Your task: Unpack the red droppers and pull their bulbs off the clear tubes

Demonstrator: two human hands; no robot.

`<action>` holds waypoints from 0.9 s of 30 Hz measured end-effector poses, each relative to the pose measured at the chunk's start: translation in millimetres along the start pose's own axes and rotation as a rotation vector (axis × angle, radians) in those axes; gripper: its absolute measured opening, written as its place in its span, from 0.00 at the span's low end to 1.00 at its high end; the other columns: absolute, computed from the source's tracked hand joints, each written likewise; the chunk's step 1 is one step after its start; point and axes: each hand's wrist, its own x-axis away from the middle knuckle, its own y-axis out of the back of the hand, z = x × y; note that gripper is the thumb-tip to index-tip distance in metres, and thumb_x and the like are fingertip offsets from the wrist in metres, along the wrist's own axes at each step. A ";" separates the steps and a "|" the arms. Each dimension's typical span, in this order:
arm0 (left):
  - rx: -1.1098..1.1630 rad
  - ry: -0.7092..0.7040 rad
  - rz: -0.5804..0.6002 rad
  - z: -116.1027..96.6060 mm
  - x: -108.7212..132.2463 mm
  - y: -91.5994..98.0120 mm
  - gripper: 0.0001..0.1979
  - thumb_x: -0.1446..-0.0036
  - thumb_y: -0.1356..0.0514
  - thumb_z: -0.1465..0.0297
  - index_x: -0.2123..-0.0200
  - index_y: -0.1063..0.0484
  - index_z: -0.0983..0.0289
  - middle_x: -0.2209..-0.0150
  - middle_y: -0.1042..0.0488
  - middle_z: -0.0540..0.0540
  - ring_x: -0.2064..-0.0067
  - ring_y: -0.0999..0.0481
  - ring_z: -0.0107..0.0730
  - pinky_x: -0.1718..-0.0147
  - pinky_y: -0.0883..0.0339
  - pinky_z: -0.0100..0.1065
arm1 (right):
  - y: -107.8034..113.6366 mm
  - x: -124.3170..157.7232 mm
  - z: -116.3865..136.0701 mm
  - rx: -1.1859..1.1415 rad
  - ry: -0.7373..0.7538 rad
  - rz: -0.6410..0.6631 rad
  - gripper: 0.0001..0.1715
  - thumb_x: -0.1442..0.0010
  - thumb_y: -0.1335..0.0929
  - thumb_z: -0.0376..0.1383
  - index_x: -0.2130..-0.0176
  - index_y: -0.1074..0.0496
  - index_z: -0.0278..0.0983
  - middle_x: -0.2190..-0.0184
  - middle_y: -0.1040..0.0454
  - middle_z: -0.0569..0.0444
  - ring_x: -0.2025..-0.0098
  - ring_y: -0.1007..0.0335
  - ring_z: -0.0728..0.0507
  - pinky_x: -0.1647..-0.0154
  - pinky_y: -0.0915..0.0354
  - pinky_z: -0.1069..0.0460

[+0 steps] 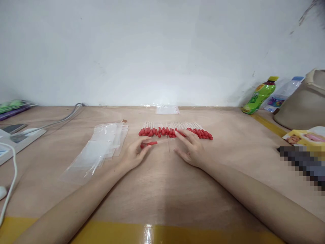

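Observation:
A row of white sticks with red, bulb-like tips (pixel 162 131) lies side by side on the table, tips toward me. My left hand (pixel 135 152) is at the row's near left, its thumb and fingers closed around a few red-tipped sticks (pixel 152 143). Their pale shafts point right and are hard to make out. Over the right half of the row is my right hand (pixel 191 147), thumb and fingers apart. Its index fingertip reaches the red tips near the middle and appears to touch them. The hand covers part of the row.
Clear plastic bags (pixel 101 145) lie overlapping on the left, and another bag (pixel 167 109) lies by the wall. Cables and a white box (pixel 22 145) are farther left. At the right stand a green bottle (pixel 260 96), a clear bottle (pixel 285 93) and a beige bag (pixel 299 105).

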 end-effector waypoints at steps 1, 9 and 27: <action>-0.002 -0.050 0.043 -3.9 1.5 -2.9 0.12 0.45 0.43 0.69 0.56 0.33 0.63 0.60 0.26 0.55 0.60 0.26 0.31 0.59 0.31 0.33 | 1.2 -0.4 0.2 0.007 0.034 0.035 0.30 0.43 0.36 0.43 0.43 0.42 0.37 0.46 0.38 0.45 0.44 0.43 0.39 0.46 0.43 0.42; -0.047 -0.224 0.083 -4.6 3.6 -17.6 0.10 0.44 0.43 0.72 0.58 0.32 0.63 0.62 0.24 0.53 0.62 0.25 0.29 0.62 0.31 0.30 | -2.2 -1.4 0.4 -0.007 0.123 0.173 0.15 0.41 0.37 0.41 0.56 0.29 0.39 0.54 0.28 0.52 0.46 0.40 0.42 0.44 0.45 0.42; -0.207 -0.407 0.144 -15.3 -8.8 -29.5 0.11 0.43 0.45 0.68 0.57 0.28 0.62 0.49 0.31 0.57 0.44 0.38 0.40 0.47 0.40 0.47 | -10.0 -1.6 5.5 -0.120 0.192 0.076 0.09 0.43 0.35 0.34 0.61 0.27 0.37 0.61 0.24 0.55 0.53 0.33 0.45 0.47 0.41 0.45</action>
